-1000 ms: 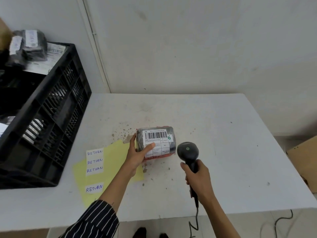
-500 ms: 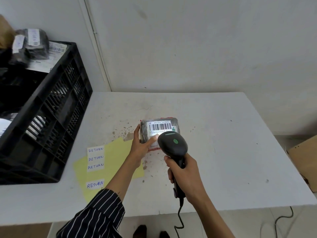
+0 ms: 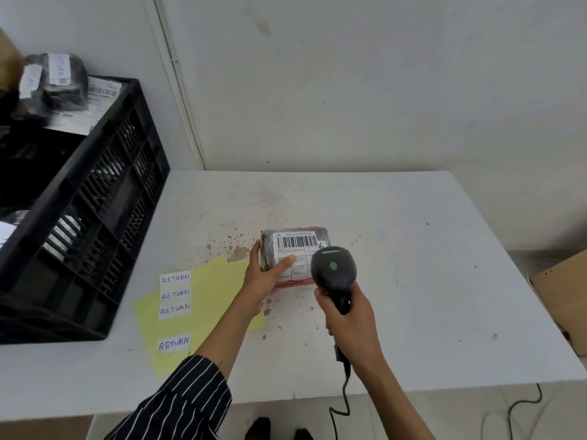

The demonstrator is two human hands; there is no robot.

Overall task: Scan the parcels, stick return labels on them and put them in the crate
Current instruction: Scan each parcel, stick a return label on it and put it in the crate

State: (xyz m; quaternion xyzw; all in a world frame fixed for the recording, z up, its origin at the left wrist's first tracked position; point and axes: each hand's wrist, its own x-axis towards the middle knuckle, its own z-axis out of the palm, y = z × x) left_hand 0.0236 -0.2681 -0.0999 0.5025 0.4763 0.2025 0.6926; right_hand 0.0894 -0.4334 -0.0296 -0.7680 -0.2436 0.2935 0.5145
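Left hand [image 3: 262, 277] fingers wrapped round parcel [image 3: 293, 257] mid worktop [image 3: 444, 296], barcode up. Right hand [image 3: 351, 325] fisted on scanner [image 3: 333, 273], head just over label. Crate [image 3: 95, 211] far left.

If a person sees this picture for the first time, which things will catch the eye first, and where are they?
First, at the middle of the white table, the left hand steadies a grey plastic-wrapped parcel while the right hand aims a black handheld barcode scanner at its label. To the left lie handwritten white RETURN labels on yellow paper sheets, beside a black slatted plastic crate.
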